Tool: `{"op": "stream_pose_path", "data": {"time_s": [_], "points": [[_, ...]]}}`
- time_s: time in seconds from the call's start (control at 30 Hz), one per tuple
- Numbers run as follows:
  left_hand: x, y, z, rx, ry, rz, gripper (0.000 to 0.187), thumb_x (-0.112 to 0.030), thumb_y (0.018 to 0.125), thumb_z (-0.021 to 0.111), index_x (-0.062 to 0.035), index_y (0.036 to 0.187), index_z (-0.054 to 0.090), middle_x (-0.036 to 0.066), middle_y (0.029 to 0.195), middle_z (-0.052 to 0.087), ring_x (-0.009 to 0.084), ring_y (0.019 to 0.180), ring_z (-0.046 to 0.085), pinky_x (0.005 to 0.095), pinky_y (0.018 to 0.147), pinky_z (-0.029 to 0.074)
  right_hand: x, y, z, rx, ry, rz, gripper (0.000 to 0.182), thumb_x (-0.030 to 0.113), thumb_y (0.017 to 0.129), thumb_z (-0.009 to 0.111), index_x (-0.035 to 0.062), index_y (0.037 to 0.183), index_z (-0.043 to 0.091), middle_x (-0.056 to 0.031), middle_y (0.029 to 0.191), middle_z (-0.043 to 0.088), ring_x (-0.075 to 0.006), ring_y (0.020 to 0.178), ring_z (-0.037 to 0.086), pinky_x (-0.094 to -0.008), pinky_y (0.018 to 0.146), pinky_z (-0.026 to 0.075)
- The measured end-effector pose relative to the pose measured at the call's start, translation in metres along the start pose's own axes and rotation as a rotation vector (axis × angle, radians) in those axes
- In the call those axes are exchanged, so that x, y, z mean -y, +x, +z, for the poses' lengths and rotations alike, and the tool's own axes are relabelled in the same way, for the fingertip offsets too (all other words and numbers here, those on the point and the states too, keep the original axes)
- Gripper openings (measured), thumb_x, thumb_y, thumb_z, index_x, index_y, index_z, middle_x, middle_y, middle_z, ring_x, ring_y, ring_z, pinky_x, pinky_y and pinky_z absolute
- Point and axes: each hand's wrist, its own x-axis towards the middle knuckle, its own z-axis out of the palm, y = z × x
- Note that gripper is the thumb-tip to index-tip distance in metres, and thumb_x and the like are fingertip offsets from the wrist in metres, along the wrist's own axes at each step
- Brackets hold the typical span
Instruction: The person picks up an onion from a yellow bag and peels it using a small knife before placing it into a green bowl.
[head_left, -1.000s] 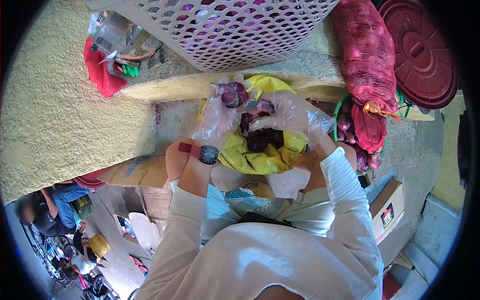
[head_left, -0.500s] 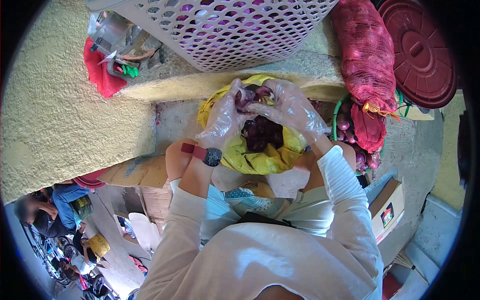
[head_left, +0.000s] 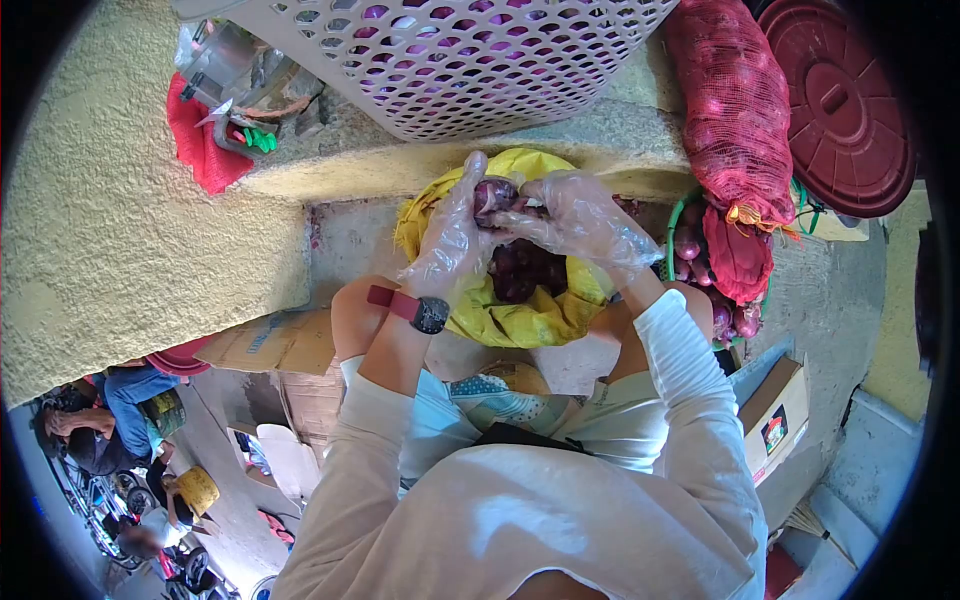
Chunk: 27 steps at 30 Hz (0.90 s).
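Note:
My left hand [head_left: 452, 225], in a clear plastic glove, is closed around a red onion [head_left: 494, 196] above the open yellow sack [head_left: 485, 325]. My right hand [head_left: 590, 215], gloved the same way, has its fingers curled together beside that onion, one digit reaching across to its underside. A small pale bit shows at the right fingertips; what it is I cannot make out. Below both hands, a pile of dark red onions [head_left: 525, 272] lies inside the sack, which stands between my knees.
A white perforated basket [head_left: 480, 75] of purple contents stands on the ledge ahead. To the right are a red mesh sack of onions [head_left: 735, 110], a green-rimmed basket [head_left: 672, 235] holding onions, and a maroon lid [head_left: 840, 100]. Flattened cardboard [head_left: 270, 342] lies left; people sit at lower left.
My right hand has drawn slightly right and down from the onion, uncovering more of it. My left hand has tilted a little, its fingers straighter. In the background, people have shifted.

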Motion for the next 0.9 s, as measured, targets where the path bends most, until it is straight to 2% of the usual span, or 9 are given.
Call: {"op": "stream_pose_path", "data": {"time_s": [0.1, 0.23, 0.33, 0.4, 0.53, 0.6, 0.7, 0.83, 0.9], "points": [[0.007, 0.006, -0.007, 0.04, 0.016, -0.002, 0.057, -0.055, 0.096, 0.066, 0.0, 0.11, 0.066, 0.012, 0.095, 0.07, 0.0222, 0.078, 0.07, 0.0378, 0.07, 0.062, 0.003, 0.001, -0.007, 0.099, -0.075, 0.01, 0.055, 0.063, 0.09, 0.064, 0.0093, 0.098, 0.075, -0.0189, 0.077, 0.067, -0.0385, 0.075, 0.067, -0.0482, 0.069, 0.052], [0.008, 0.006, -0.007, 0.002, 0.033, 0.007, 0.053, -0.052, 0.096, 0.069, -0.0004, 0.105, 0.066, 0.011, 0.09, 0.07, 0.0223, 0.075, 0.069, 0.0369, 0.068, 0.062, 0.001, -0.003, -0.002, 0.103, -0.125, -0.02, 0.055, 0.063, 0.089, 0.065, 0.0102, 0.096, 0.076, -0.0182, 0.077, 0.068, -0.0381, 0.075, 0.068, -0.0479, 0.068, 0.051], [0.003, 0.014, -0.016, -0.151, 0.081, -0.029, 0.049, -0.05, 0.096, 0.069, -0.002, 0.103, 0.066, 0.011, 0.09, 0.069, 0.0215, 0.074, 0.069, 0.0362, 0.068, 0.061, 0.003, -0.004, -0.002, 0.075, 0.035, -0.139, 0.055, 0.065, 0.088, 0.065, 0.0116, 0.093, 0.077, -0.0168, 0.077, 0.068, -0.0373, 0.074, 0.068, -0.0479, 0.067, 0.052], [-0.002, 0.016, -0.022, -0.167, 0.158, -0.07, 0.057, -0.057, 0.098, 0.062, -0.0009, 0.112, 0.065, 0.016, 0.099, 0.072, 0.0271, 0.087, 0.072, 0.0427, 0.074, 0.063, 0.005, -0.003, -0.008, 0.12, 0.066, -0.123, 0.053, 0.059, 0.086, 0.071, 0.0066, 0.088, 0.075, -0.0188, 0.08, 0.069, -0.038, 0.076, 0.068, -0.0479, 0.069, 0.052], [-0.005, 0.011, -0.013, -0.088, -0.008, -0.028, 0.064, -0.059, 0.099, 0.058, 0.0005, 0.123, 0.061, 0.019, 0.111, 0.071, 0.0297, 0.091, 0.072, 0.0438, 0.082, 0.063, 0.004, -0.002, -0.009, 0.281, -0.013, -0.031, 0.055, 0.062, 0.085, 0.071, 0.0078, 0.092, 0.075, -0.0189, 0.078, 0.068, -0.0393, 0.075, 0.068, -0.0487, 0.07, 0.052], [-0.006, 0.018, -0.023, -0.028, -0.036, 0.019, 0.067, -0.058, 0.101, 0.056, 0.0019, 0.131, 0.057, 0.024, 0.119, 0.068, 0.034, 0.099, 0.07, 0.0476, 0.091, 0.061, 0.006, -0.005, -0.007, 0.28, -0.158, -0.09, 0.059, 0.069, 0.087, 0.063, 0.0123, 0.093, 0.076, -0.0173, 0.074, 0.067, -0.0388, 0.073, 0.067, -0.048, 0.069, 0.051], [-0.008, 0.022, -0.029, -0.005, -0.059, 0.028, 0.068, -0.057, 0.101, 0.056, 0.0032, 0.131, 0.055, 0.026, 0.12, 0.066, 0.0377, 0.106, 0.067, 0.0534, 0.098, 0.057, 0.002, -0.007, 0.0, 0.233, -0.18, -0.111, 0.061, 0.068, 0.083, 0.069, 0.0105, 0.102, 0.075, -0.019, 0.076, 0.067, -0.042, 0.076, 0.067, -0.0515, 0.07, 0.051], [-0.008, 0.018, -0.022, -0.034, -0.106, 0.068, 0.064, -0.051, 0.102, 0.058, 0.0044, 0.132, 0.052, 0.027, 0.12, 0.065, 0.0414, 0.111, 0.064, 0.0571, 0.1, 0.055, 0.0, -0.004, 0.001, 0.187, 0.017, -0.149, 0.064, 0.07, 0.082, 0.068, 0.0087, 0.1, 0.074, -0.0192, 0.078, 0.067, -0.0422, 0.078, 0.067, -0.0523, 0.071, 0.051], [-0.009, 0.016, -0.022, 0.031, -0.178, -0.017, 0.056, -0.042, 0.102, 0.061, 0.0045, 0.13, 0.051, 0.026, 0.12, 0.064, 0.0419, 0.108, 0.065, 0.0582, 0.097, 0.056, 0.007, -0.006, -0.01, 0.14, 0.025, -0.096, 0.062, 0.07, 0.083, 0.067, 0.0106, 0.099, 0.077, -0.0192, 0.079, 0.068, -0.0386, 0.079, 0.069, -0.0487, 0.073, 0.053]]}}
